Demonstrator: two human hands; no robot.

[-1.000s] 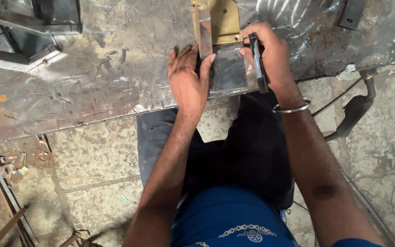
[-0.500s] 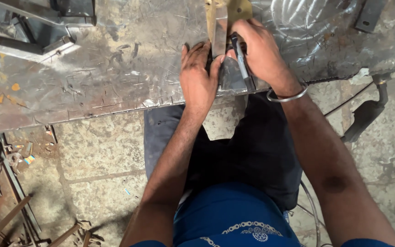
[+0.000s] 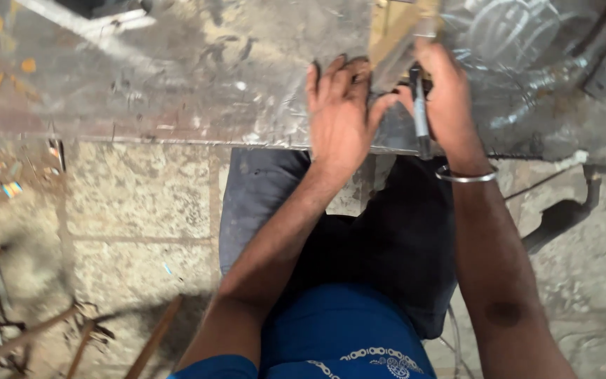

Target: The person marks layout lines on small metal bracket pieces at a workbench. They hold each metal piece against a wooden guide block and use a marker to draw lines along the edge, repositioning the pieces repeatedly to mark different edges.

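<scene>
Two hands work at the near edge of a scratched metal sheet (image 3: 177,77). The left hand (image 3: 338,112) lies flat, fingers spread, pressing a small metal plate (image 3: 394,56) just right of its thumb. The right hand (image 3: 447,98) is closed around a dark marker (image 3: 421,116), touching that plate; a bangle (image 3: 466,177) circles its wrist.

The dark marker (image 3: 420,112), earlier tilted with its tip beside the left fingers (image 3: 334,77), now stands near upright in the right hand (image 3: 445,105). The left hand (image 3: 339,119) has drawn slightly back from the brass-coloured bracket (image 3: 394,28).
</scene>
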